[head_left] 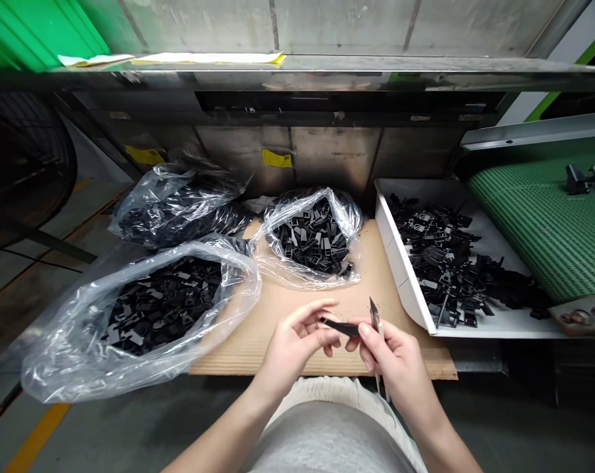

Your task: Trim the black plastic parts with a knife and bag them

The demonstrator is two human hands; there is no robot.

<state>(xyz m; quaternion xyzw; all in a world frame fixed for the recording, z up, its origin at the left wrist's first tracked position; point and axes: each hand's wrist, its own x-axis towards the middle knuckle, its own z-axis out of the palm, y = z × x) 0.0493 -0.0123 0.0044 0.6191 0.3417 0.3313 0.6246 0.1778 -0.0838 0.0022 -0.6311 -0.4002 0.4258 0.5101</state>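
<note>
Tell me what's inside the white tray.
The white tray holds a loose heap of black plastic parts, some with small square openings. The heap covers much of the tray's floor, so anything beneath the top layer cannot be seen.

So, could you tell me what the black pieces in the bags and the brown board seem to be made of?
The black pieces look like matte moulded plastic, given their uniform shapes. The board looks like plain cardboard, dull and brown, though fibreboard is possible.
</note>
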